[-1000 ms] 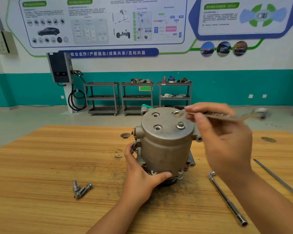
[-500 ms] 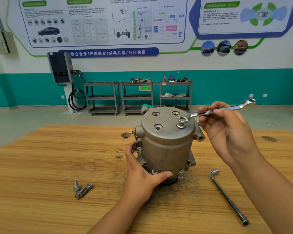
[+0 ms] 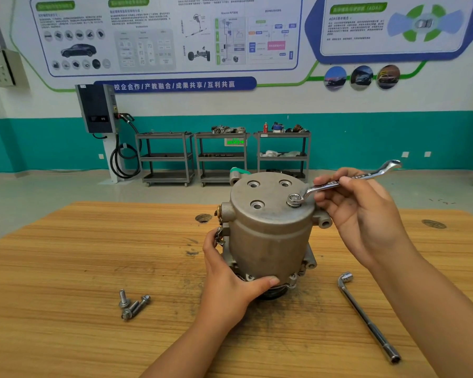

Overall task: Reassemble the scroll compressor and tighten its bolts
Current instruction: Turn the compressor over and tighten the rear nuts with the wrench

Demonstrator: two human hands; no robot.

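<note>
Grey metal scroll compressor [image 3: 268, 236]: left hand [image 3: 230, 290] grips base; right hand [image 3: 366, 222] pinches chrome spanner [image 3: 373, 174], shaft running rightward from flanged top bolt [image 3: 294, 199].

Grey shelf carts [image 3: 221, 156] — charger [image 3: 97, 109] beside them
</note>
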